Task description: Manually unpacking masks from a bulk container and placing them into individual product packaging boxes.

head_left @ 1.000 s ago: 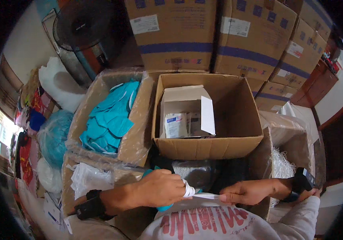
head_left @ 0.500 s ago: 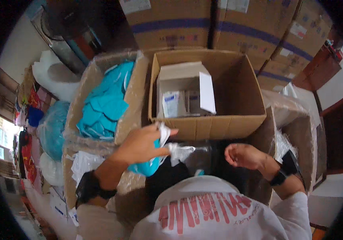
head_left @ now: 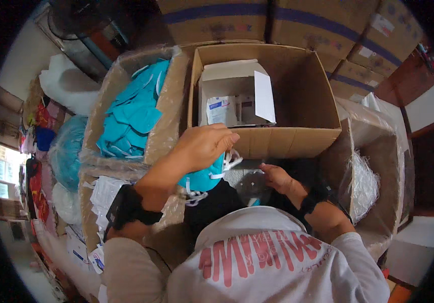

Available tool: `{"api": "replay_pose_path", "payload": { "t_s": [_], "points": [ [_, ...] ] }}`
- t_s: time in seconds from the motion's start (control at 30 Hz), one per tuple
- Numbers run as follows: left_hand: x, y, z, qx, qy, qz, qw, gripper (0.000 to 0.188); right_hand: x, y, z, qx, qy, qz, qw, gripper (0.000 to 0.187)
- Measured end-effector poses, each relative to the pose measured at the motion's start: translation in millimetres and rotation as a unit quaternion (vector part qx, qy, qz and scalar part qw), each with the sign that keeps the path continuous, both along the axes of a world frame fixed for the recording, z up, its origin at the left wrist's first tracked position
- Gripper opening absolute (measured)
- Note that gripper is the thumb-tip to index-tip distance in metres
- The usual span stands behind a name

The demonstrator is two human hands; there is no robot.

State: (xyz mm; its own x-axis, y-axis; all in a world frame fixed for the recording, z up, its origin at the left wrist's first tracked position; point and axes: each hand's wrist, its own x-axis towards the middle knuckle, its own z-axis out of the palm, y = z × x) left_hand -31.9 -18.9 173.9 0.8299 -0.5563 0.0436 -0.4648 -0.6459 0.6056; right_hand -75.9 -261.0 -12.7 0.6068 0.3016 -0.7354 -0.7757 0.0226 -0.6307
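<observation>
My left hand (head_left: pixel 204 146) is closed at the top of a teal cup-shaped face mask (head_left: pixel 204 179) with white straps, which hangs below the fingers above my lap. White strap loops (head_left: pixel 233 160) dangle beside the fingertips. To the right, my right hand (head_left: pixel 283 181) is bent inward with its fingertips pinched together; whatever they grip is too small to make out. Between the hands lies a pale, shiny patch (head_left: pixel 247 183) that looks like clear plastic. Many similar masks (head_left: pixel 135 118) fill the plastic-lined carton at the left.
A large open cardboard box (head_left: pixel 287 144) stands ahead, holding a smaller white box (head_left: pixel 264 97) with packets inside. At right, a carton (head_left: pixel 335 144) contains a bundle of white strands (head_left: pixel 364 188). White packets (head_left: pixel 108 199) sit at left. Sealed cartons (head_left: pixel 308 22) are stacked behind.
My left hand has risen and moved slightly right, with the teal mask hanging below it. My right hand has come inward to the left, closer to the mask.
</observation>
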Motion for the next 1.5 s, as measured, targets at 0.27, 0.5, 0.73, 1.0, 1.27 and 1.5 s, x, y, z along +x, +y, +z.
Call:
{"api": "replay_pose_path", "payload": {
  "t_s": [0.27,0.5,0.73,1.0,1.27,1.5],
  "points": [
    [-2.2,-0.4,-8.7,-0.116,0.011,0.077,0.99,0.035,19.6,55.1,143.0,0.162,-0.342,0.194,0.905,0.043],
    [-1.6,8.1,-12.2,-0.168,0.001,0.189,0.968,0.045,11.0,58.3,145.7,0.034,-0.365,0.261,0.893,0.026],
    [-8.4,-6.2,-43.5,-0.21,0.041,0.267,0.939,0.048,19.9,73.4,167.4,0.049,-0.71,0.133,0.69,0.013],
    [22.9,-18.7,-31.9,-0.235,-0.106,0.282,0.924,0.047,14.0,110.6,214.9,0.093,-0.764,0.2,0.607,0.021],
    [74.0,107.4,-42.3,-0.16,-0.215,0.504,0.821,0.055,0.5,97.6,210.2,0.14,-0.766,0.257,0.573,0.025],
    [54.9,48.2,-16.2,-0.498,0.114,0.438,0.74,0.049,89.6,84.2,166.0,0.166,-0.453,-0.031,0.875,0.041]
  ]
}}
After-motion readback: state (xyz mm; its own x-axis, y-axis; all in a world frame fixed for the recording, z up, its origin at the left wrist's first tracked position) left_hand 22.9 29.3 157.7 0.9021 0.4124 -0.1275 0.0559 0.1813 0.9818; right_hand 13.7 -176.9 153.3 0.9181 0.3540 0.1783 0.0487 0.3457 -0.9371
